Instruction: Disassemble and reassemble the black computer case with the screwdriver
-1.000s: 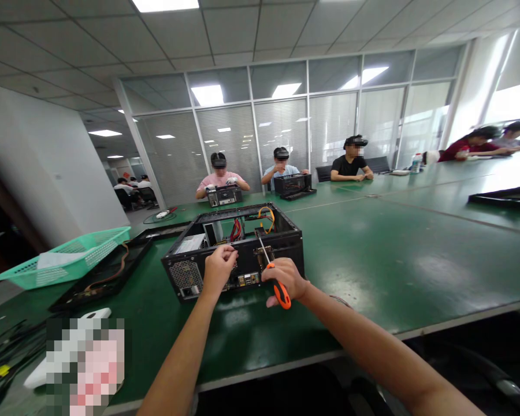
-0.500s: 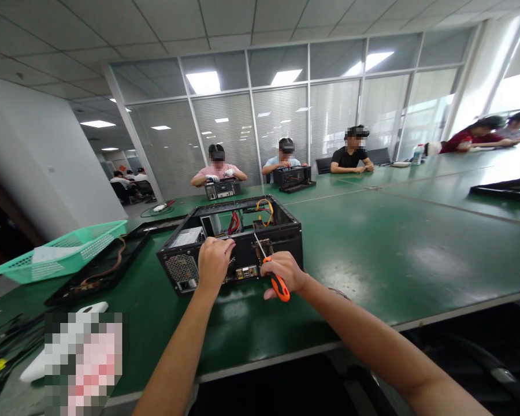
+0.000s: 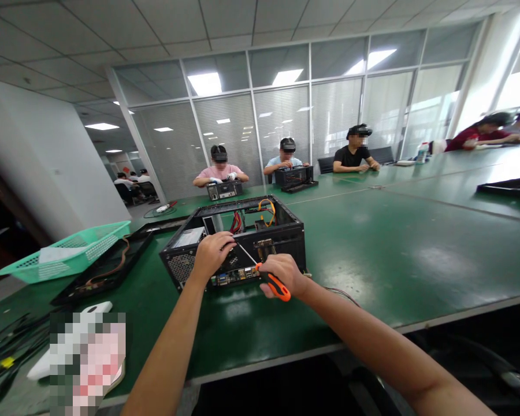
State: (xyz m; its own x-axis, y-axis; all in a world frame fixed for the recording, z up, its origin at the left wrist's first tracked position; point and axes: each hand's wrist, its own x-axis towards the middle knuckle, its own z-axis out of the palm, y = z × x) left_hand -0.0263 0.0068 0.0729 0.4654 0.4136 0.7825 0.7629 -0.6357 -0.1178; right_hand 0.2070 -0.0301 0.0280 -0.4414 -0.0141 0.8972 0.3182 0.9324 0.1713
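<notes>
A black computer case (image 3: 292,245) lies on the green table, its top side uncovered and its rear panel facing me. My right hand (image 3: 286,270) is wrapped round the handle of an orange and black screwdriver (image 3: 281,288). The metal shaft slants up and left across the rear panel, and its tip ends close to my left fingers. My left hand (image 3: 214,255) rests at the panel's upper edge with fingertips bent together; anything between them is too small to make out. Red cables (image 3: 236,222) and a yellow-orange cable (image 3: 267,211) show inside the case.
On the left are a green plastic basket (image 3: 91,236), a black panel (image 3: 108,263) with a cable on it, black cables (image 3: 15,355) and a white object (image 3: 97,308). Co-workers sit across the table, two with computer cases. Another black panel (image 3: 511,188) lies far right.
The screwdriver's tip has swung left and down from the right part of the rear panel to beside my left fingers. My left hand has shifted slightly left, uncovering more ports.
</notes>
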